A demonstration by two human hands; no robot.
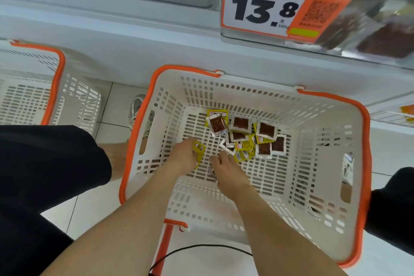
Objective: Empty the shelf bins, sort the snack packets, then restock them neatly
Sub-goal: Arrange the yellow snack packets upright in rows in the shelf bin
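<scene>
A white basket with an orange rim stands on the floor below me. On its bottom lies a loose pile of small snack packets, some yellow side up, some showing brown contents. My left hand reaches into the basket and grips a few yellow packets. To its right, my right hand is down on the basket floor with its fingers curled at the near edge of the pile; something small and dark shows under it, but whether it holds that is unclear.
A second white basket with an orange rim stands at the left. Above, a white shelf edge carries a price tag reading 13.8 and a clear bin with brown packets. My shoe and knees flank the basket. A black cable lies on the tiles.
</scene>
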